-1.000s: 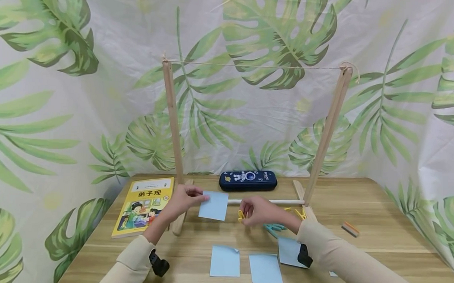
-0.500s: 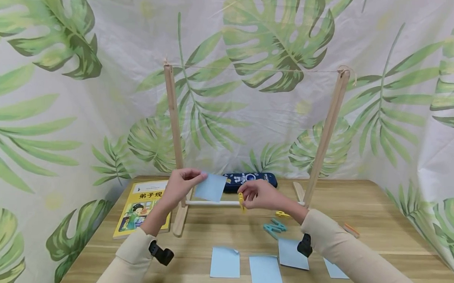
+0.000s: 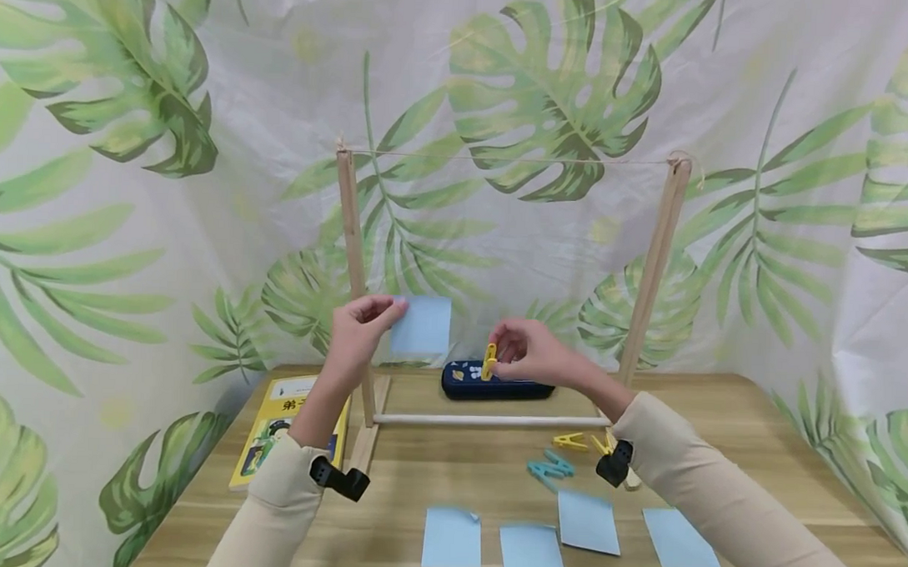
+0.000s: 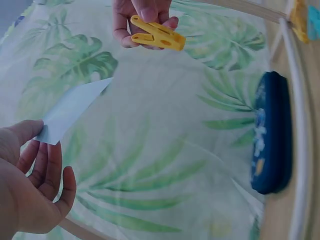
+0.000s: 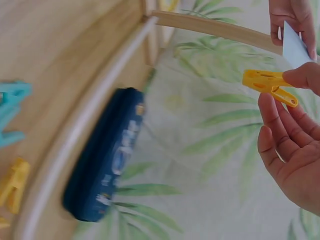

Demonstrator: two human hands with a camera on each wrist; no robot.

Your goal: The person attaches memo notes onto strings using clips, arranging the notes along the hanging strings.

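Observation:
My left hand [image 3: 358, 330] pinches a light blue square of paper [image 3: 422, 326] by its upper left corner, raised in front of the frame's left post. In the left wrist view the paper [image 4: 75, 107] is seen nearly edge-on between thumb and fingers. To the right, my right hand [image 3: 534, 353] holds a yellow clothespin [image 3: 489, 362] between thumb and fingertips; the right wrist view shows this clothespin [image 5: 267, 85] from the side. Above both hands a thin string [image 3: 503, 158] runs between the tops of two wooden posts.
Several blue paper squares [image 3: 451, 540] lie at the front of the table. Teal clothespins [image 3: 551, 466] and yellow clothespins [image 3: 570, 440] lie right of the middle. Behind the frame's white bottom rod [image 3: 487, 421] is a dark blue pencil case [image 3: 495, 389]. A yellow book [image 3: 264, 444] lies at left.
Both hands have risen from low over the table. The paper is now well above the white rod, and the yellow clothespin has come up in front of the pencil case.

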